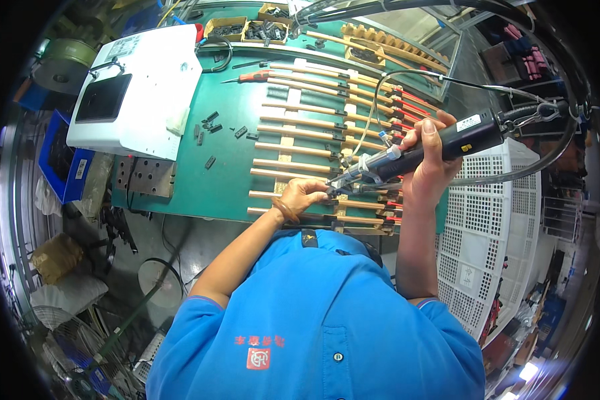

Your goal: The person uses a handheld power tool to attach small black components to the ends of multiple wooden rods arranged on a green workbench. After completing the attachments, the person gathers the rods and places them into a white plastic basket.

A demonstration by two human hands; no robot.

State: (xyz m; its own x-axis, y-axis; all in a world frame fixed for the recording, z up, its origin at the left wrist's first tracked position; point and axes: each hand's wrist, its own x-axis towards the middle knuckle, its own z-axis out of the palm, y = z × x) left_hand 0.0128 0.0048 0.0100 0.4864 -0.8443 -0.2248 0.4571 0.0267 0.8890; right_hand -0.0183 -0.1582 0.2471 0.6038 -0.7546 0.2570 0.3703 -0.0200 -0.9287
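- Head view, right hand [428,155]: fingers wrapped tight around the black body of the powered screwdriver [413,155]. The tool is tilted, its metal nose pointing down and to the person's left, its cable and hose rising to the upper right.
- Head view, left hand [303,195]: thumb and fingers pinched together on a small part right at the tool tip, resting on one of the lower wooden rods [293,175]. What exactly is pinched is too small to tell.
- Head view, work location: the rods lie in parallel rows across a light wooden jig [287,143] on the green mat [230,173]. Their right ends carry black fittings and red leads. The tip meets the row near the jig's right side, close to the mat's near edge.
- Step in hand, as judged: fastening at a lower rod's fitting, with the tip seated or about to seat.
- Next move, as judged: calls for holding the tip square on the fastener, the left fingers clear of the bit and steadying the rod.
- Head view, surroundings: a white machine housing [140,87] sits at the mat's far left, and a white perforated crate [493,220] stands to the right.
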